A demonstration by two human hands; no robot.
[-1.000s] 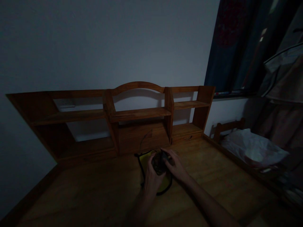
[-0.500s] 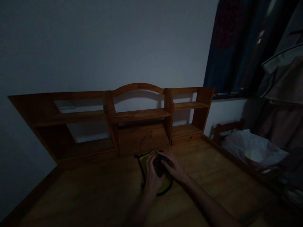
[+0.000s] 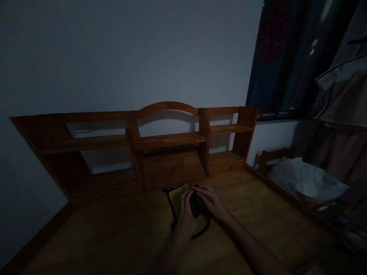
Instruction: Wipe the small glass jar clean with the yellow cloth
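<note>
A small dark, rounded object (image 3: 196, 206) is held between my two hands; the dim light hides its exact kind. My left hand (image 3: 186, 215) wraps round its left side with curled fingers. From the right, my right hand (image 3: 211, 201) grips its upper side, thumb and fingers bent over it. Beneath both hands lies a yellow cloth piece with black edging (image 3: 175, 197), partly covered by them, flat on the wooden tabletop (image 3: 120, 229).
A wooden shelf unit (image 3: 169, 141) stands along the table's back edge against the wall. To the right, beyond the raised table edge, are a wooden chair (image 3: 276, 152) and a white plastic bag (image 3: 306, 179). A dark curtain (image 3: 275, 68) hangs behind.
The dark object has turned slightly in my hands and shifted a little to the right. The fingers of my right hand have moved over its top.
</note>
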